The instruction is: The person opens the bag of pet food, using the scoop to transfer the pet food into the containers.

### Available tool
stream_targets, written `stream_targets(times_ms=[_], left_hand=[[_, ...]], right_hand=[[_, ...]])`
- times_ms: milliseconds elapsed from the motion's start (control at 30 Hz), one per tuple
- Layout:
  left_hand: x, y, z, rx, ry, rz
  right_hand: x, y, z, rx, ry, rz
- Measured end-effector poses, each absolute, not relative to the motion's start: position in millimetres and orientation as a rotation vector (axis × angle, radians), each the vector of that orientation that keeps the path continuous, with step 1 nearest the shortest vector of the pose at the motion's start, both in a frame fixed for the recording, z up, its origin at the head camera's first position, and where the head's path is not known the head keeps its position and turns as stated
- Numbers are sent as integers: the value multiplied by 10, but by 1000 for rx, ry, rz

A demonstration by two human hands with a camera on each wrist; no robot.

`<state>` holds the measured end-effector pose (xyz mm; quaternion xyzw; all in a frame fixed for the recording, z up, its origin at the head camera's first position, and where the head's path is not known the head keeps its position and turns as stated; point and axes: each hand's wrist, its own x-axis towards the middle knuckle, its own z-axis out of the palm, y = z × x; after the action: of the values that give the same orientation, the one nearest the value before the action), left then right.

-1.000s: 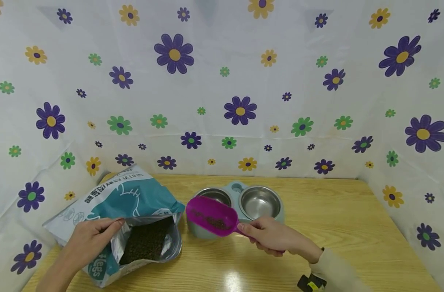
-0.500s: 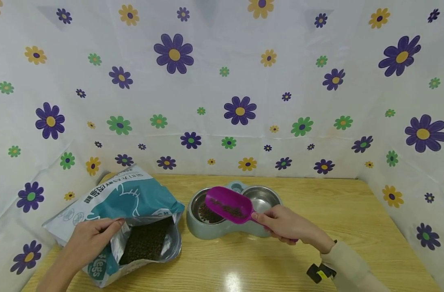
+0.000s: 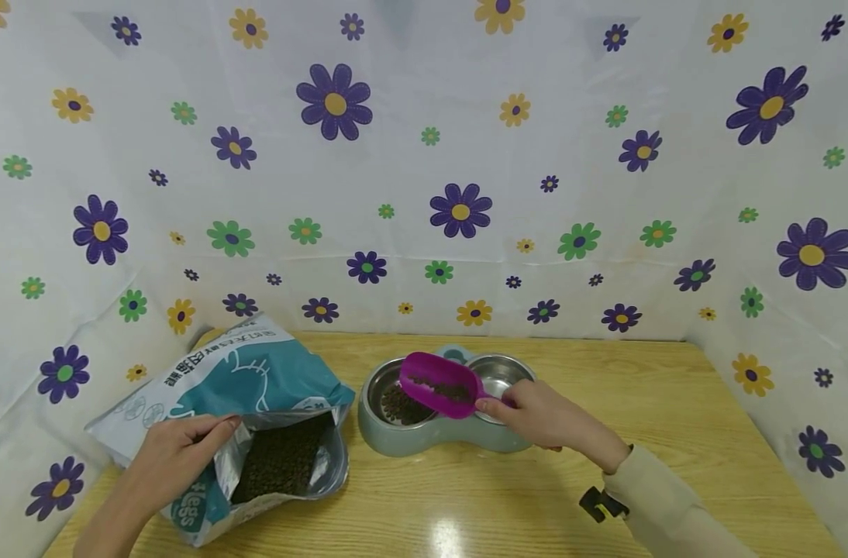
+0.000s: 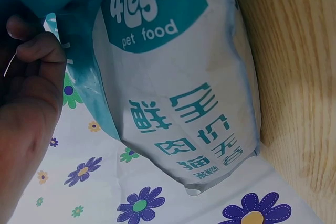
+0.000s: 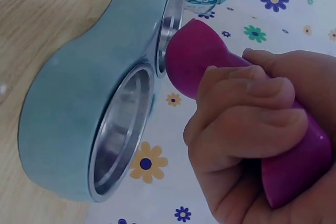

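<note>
Wooden counter (image 3: 619, 387): I've left hand (image 3: 176, 448) pinching the bag (image 3: 274, 368) at left, likely holding it open; right hand (image 3: 546, 415) grips the scoop (image 3: 443, 367) over the double bowl (image 3: 413, 440), hollow up, presumably against spills.

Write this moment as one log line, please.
left grip: holds food bag | right grip: holds magenta scoop, kibble aboard | left bowl: some kibble

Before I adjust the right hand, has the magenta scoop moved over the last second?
Yes. In the head view, judged against the flowered backdrop, the magenta scoop has shifted to the right and slightly up the picture.
</note>
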<state>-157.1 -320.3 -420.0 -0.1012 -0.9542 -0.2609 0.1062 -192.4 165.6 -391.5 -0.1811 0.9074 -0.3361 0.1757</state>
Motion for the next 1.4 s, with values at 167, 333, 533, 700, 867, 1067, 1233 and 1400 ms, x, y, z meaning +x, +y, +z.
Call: stream_targets(times_ms=[167,333,533,700,867,1067,1233,1400], left_hand=[[-1582,-3192,-4193,-297,-2807,-766],[-1581,-3188,-4202,-313,-2786,-770],[-1589,-3192,-4204,-313,-2784,-763],[-1589,-3194,-4197,-307,-2793,-771],[-1581,-3198,-4202,-300,-2795,-771],[-1578,-3203,-4209,-318,-2779,-773],[-1574,-3205,-4203,-317,-2785,-765],[-1568,-3207,-4199,-297,-2808,-769]], right_hand=[[-1965,1565,-3890,-586,2692,-825],[-2003,1481,-3830,-657,2784,-661],[-2056,1424,-3715,-689,2816,-501],[-2076,1359,-3670,-669,2822,-415],[-2090,1290,-3674,-702,2864,-297],[-2090,1264,-3683,-724,2905,-243],[-2088,1225,-3669,-749,2958,-141],[-2072,1159,-3654,-734,3011,-3]])
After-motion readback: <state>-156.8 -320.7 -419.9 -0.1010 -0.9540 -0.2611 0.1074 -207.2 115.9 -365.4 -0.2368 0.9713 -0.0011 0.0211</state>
